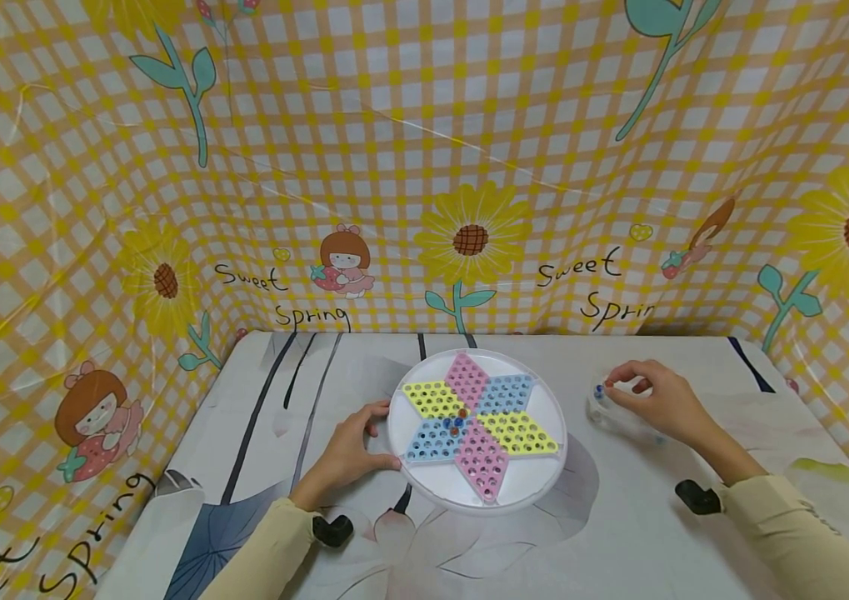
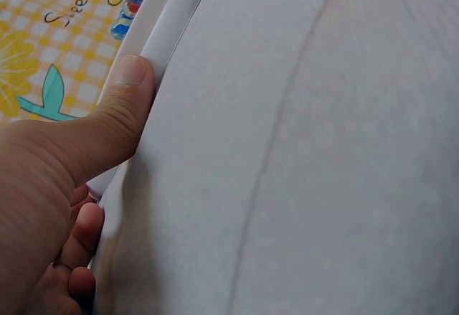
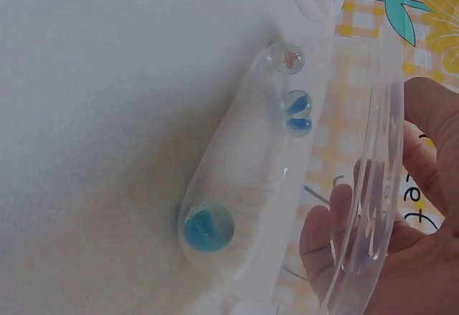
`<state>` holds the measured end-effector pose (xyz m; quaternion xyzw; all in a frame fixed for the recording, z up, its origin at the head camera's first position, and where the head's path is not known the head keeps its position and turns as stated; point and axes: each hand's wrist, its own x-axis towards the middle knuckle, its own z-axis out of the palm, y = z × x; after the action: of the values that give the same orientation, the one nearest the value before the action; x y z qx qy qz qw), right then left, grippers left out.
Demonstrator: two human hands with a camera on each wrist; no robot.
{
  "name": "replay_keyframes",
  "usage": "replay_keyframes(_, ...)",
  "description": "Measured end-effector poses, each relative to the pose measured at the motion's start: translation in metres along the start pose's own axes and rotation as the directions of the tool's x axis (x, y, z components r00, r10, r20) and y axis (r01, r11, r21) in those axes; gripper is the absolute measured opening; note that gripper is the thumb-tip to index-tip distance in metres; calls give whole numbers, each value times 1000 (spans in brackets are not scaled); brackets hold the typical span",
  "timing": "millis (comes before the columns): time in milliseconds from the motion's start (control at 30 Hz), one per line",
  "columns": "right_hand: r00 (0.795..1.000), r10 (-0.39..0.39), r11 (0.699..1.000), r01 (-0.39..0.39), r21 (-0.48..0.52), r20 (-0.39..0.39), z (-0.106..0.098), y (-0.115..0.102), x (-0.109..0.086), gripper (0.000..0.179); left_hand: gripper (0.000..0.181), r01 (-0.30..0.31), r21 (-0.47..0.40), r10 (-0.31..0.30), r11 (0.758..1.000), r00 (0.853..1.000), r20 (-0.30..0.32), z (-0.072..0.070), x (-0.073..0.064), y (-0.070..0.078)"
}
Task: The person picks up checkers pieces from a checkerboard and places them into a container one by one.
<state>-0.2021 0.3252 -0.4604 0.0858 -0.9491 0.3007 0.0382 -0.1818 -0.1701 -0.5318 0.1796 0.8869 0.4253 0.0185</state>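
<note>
A round white Chinese checkers board (image 1: 424, 483) with a pink, yellow and blue star lies mid-table. Several marbles (image 1: 457, 423) sit near its centre, on the left side. My left hand (image 1: 349, 450) holds the board's left rim, its thumb (image 2: 133, 85) along the edge. To the right of the board, my right hand (image 1: 656, 400) is at a clear plastic container (image 1: 622, 421). Curled fingers (image 3: 319, 232) show through the container's wall; whether the fingertips pinch anything is hidden. Inside lie a large teal marble (image 3: 208, 227), small blue marbles (image 3: 298, 113) and a red-streaked marble (image 3: 289, 58).
A pale table (image 1: 641, 533) with printed flowers and dark stripes bears everything. Yellow checked cloth (image 1: 394, 150) with sunflowers hangs behind it and at both sides. Dark wrist cameras (image 1: 332, 530) sit by both sleeves.
</note>
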Motion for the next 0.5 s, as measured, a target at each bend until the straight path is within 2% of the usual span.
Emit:
replay_keyframes(267,1000,3,1000,-3,-2,10,1,1,0,21,84,-13,-10,13,1000,1000,-5,-1,-1,3)
replay_keyframes(500,1000,9,1000,-9,6,12,2,2,-1,19,83,2,0,-2,1000,1000,-3,0,-1,3)
